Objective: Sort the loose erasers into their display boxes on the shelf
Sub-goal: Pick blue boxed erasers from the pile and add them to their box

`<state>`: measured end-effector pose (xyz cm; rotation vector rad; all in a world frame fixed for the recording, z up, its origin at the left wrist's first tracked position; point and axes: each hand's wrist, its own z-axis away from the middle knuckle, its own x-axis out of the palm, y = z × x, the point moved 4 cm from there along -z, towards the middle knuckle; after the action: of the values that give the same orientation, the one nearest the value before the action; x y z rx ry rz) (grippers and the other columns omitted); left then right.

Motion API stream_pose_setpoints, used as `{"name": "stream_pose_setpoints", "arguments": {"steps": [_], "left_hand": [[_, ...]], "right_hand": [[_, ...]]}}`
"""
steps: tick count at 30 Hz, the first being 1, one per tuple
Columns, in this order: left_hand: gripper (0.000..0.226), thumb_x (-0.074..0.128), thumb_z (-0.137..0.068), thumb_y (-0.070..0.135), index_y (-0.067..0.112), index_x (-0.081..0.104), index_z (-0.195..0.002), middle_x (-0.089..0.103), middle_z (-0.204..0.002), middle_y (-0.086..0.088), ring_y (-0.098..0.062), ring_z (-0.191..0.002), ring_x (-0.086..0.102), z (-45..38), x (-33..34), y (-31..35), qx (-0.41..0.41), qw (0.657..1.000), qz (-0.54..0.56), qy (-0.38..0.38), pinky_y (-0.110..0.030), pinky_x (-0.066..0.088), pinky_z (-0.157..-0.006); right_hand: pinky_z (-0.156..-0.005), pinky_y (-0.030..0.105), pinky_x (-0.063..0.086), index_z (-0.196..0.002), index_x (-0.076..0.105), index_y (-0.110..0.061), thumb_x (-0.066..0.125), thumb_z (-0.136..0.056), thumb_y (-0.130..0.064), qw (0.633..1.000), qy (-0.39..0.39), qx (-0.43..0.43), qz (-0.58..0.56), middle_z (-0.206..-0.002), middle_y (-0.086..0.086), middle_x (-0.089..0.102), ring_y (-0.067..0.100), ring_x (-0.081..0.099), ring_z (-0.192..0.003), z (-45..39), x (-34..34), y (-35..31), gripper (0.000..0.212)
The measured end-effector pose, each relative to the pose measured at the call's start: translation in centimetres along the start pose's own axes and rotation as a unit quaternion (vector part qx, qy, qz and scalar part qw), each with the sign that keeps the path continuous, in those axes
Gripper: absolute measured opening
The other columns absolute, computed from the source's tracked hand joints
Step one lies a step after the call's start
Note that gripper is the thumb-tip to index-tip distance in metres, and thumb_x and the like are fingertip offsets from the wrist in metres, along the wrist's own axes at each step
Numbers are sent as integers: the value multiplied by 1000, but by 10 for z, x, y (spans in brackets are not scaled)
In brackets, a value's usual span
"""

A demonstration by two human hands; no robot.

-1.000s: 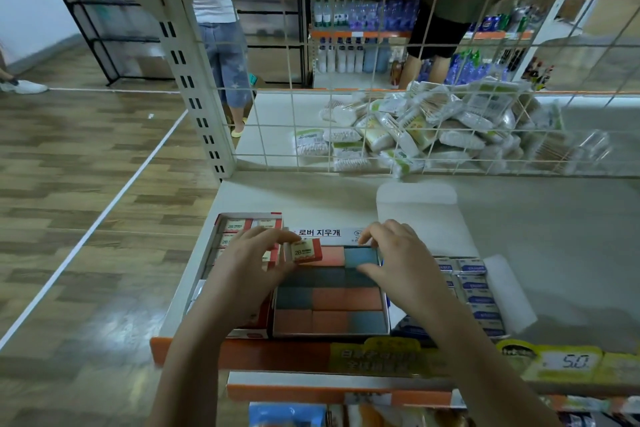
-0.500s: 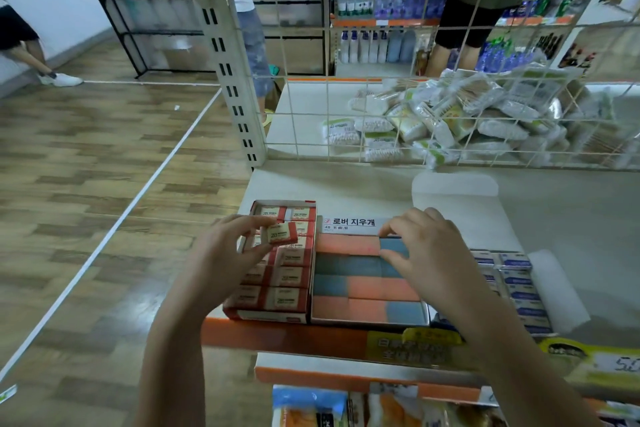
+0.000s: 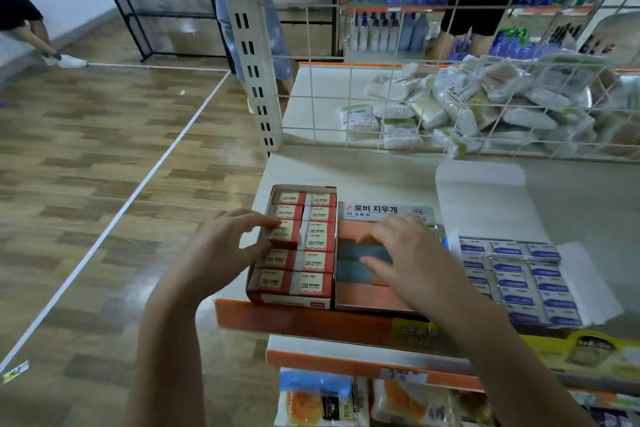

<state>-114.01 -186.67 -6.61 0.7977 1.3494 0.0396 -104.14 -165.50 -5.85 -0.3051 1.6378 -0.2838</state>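
Red-sleeved 2B eraser (image 3: 284,234) sits pinched in the left hand (image 3: 221,250) — fingers curled round it inside the red cardboard display box (image 3: 294,300); right hand (image 3: 408,256) lies flat, fingers spread, on orange-and-blue erasers (image 3: 353,272) — middle box.

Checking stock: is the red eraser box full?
Nearly: the red box shows two packed columns of erasers, and the left hand pinches one eraser tilted above its slot.

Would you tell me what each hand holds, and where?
The left hand pinches a red 2B eraser by its left end; the right hand rests flat, holding nothing.
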Motion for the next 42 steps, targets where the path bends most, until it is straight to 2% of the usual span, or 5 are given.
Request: {"name": "stream_pose_setpoints", "arguments": {"steps": [4, 9, 17, 30, 42], "left_hand": [[26, 59, -85, 42, 39, 64, -110, 54, -106, 24, -2, -92, 49, -1, 2, 2, -2, 1000, 2, -10, -23, 41, -77], [19, 61, -87, 33, 35, 67, -105, 58, -102, 17, -7, -91, 49, -3, 2, 7, -13, 1000, -24, 7, -26, 37, -74], [30, 53, -91, 39, 31, 60, -118, 55, -127, 5, -17, -119, 40, -16, -2, 47, 20, 992, -126, 1, -30, 34, -90], [32, 42, -95, 38, 22, 60, -117, 60, -117, 1, -21, -108, 55, -72, 94, 274, 326, 922, -207, -33, -33, 42, -88], [37, 48, -94, 38, 20, 56, -125, 56, -123, -5, -24, -112, 52, -81, 234, 485, 419, 870, -188, -179, -34, 41, -91]], "right_hand": [[-98, 26, 35, -112, 56, -30, 53, -90, -37, 1000, -9, 1, -23, -112, -12, 54, 6, 41, -108, -1, 4, -4, 23], [-94, 22, 35, -109, 56, -30, 52, -91, -38, 999, -24, -9, -28, -113, -12, 53, 5, 41, -108, -4, 13, -10, 21], [-85, 20, 34, -111, 58, -26, 50, -92, -37, 997, -46, -19, -51, -106, -10, 51, 7, 45, -106, -8, -5, -2, 23], [-88, 31, 40, -120, 55, -18, 55, -90, -31, 973, 84, 212, 28, -116, 3, 58, 21, 53, -108, 41, -89, 162, 33], [-94, 31, 35, -121, 56, -15, 58, -89, -27, 903, 129, 407, 49, -118, 10, 58, 28, 50, -114, 198, -158, 344, 35]]}}
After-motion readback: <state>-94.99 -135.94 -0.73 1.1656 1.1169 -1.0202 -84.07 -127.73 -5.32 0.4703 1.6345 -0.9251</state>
